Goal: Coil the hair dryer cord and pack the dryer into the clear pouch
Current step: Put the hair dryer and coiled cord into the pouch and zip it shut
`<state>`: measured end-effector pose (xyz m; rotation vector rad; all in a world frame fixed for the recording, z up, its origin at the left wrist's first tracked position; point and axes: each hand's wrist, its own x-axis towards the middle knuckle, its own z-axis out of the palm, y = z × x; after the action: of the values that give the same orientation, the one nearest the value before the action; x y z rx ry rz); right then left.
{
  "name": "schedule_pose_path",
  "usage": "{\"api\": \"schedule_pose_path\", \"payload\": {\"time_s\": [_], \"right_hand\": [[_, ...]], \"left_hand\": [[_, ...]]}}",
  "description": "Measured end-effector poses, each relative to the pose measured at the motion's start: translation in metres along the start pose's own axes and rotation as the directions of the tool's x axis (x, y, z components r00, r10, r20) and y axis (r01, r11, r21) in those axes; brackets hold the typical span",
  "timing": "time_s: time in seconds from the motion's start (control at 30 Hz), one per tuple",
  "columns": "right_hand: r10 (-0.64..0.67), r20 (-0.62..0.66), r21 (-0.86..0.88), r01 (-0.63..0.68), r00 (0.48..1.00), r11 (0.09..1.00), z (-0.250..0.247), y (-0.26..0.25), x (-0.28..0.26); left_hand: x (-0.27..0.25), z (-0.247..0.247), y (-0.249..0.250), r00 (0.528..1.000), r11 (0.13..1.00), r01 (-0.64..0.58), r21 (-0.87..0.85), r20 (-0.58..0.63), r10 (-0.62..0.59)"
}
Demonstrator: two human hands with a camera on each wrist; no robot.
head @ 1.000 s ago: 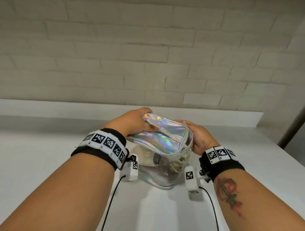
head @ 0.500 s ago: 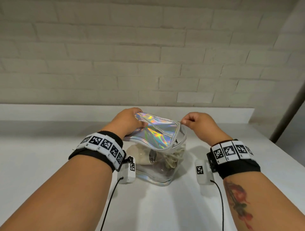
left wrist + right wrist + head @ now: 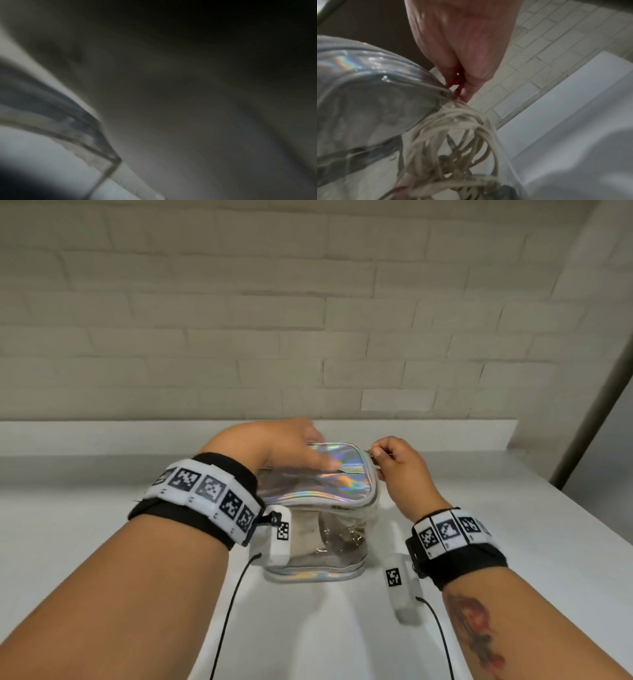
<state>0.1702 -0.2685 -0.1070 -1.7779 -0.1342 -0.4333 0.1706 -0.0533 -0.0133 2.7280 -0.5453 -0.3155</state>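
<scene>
From the head view, the clear pouch (image 3: 315,529) stands on the white worktop (image 3: 102,542) with the dryer (image 3: 305,537) inside. The left hand (image 3: 284,448) lies flat on its shiny lid (image 3: 339,474), fingers straight. The right hand (image 3: 394,463) pinches the zipper pull at the far corner.

The left wrist view is dark and blurred.

In the right wrist view, the right hand's fingers (image 3: 471,86) pinch at the pouch corner, above the coiled cord (image 3: 453,142).
</scene>
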Motion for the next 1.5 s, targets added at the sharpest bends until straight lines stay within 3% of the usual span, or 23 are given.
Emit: {"api": "schedule_pose_path", "payload": {"time_s": [0.1,0.2,0.33,0.5,0.6,0.8,1.0,1.1,1.2,1.3,1.37,1.43,1.47,1.5], "right_hand": [[-0.023,0.116,0.018,0.021,0.993,1.0,0.012,-0.005,0.007],[-0.065,0.156,-0.027,0.07,0.986,0.997,0.018,-0.01,0.008],[-0.141,0.125,-0.213,0.166,0.982,0.963,0.011,-0.012,0.004],[-0.251,0.216,-0.486,0.327,0.944,0.81,-0.008,-0.015,-0.015],[-0.264,0.278,-0.494,0.373,0.924,0.785,-0.009,-0.018,-0.037],[-0.256,0.313,-0.335,0.359,0.914,0.871,0.025,-0.024,-0.079],[-0.196,0.402,-0.359,0.351,0.895,0.865,0.056,-0.043,-0.083],[-0.129,0.482,-0.366,0.333,0.867,0.869,0.049,-0.067,-0.067],[-0.186,0.429,-0.428,0.381,0.884,0.82,0.046,-0.093,-0.037],[-0.214,0.425,-0.522,0.431,0.88,0.736,0.054,-0.099,0.006],[-0.149,0.504,-0.601,0.469,0.851,0.648,0.06,-0.094,0.031],[-0.024,0.585,-0.664,0.495,0.811,0.561,0.067,-0.088,0.042],[0.036,0.613,-0.674,0.498,0.789,0.546,0.071,-0.084,0.044],[0.082,0.638,-0.673,0.503,0.766,0.543,0.075,-0.078,0.045]], "left_hand": [[0.015,0.012,0.02,0.987,0.983,-0.097,0.156,-0.115,0.116],[0.03,0.026,0.023,0.994,0.95,-0.07,0.305,-0.056,0.091],[0.037,0.026,0.023,0.983,0.938,-0.084,0.336,-0.127,0.133],[0.052,0.029,0.01,0.976,0.945,-0.04,0.325,-0.19,0.106],[0.056,0.027,0.0,0.964,0.956,0.031,0.291,-0.262,0.049],[0.062,0.036,0.004,0.937,0.956,0.069,0.286,-0.347,0.036],[0.058,0.034,0.002,0.94,0.959,0.046,0.281,-0.338,0.054],[0.054,0.015,-0.006,0.927,0.976,0.117,0.185,-0.373,-0.041],[0.036,-0.009,-0.028,0.881,0.952,0.295,0.081,-0.409,-0.238],[0.006,-0.015,-0.059,0.848,0.916,0.38,-0.128,-0.348,-0.401],[-0.007,-0.004,-0.074,0.849,0.82,0.296,-0.491,-0.259,-0.461],[-0.013,0.014,-0.079,0.874,0.461,0.088,-0.883,-0.154,-0.461],[-0.015,0.02,-0.081,0.876,0.305,0.02,-0.952,-0.131,-0.465],[-0.015,0.026,-0.082,0.874,0.202,-0.011,-0.979,-0.108,-0.474]]}}
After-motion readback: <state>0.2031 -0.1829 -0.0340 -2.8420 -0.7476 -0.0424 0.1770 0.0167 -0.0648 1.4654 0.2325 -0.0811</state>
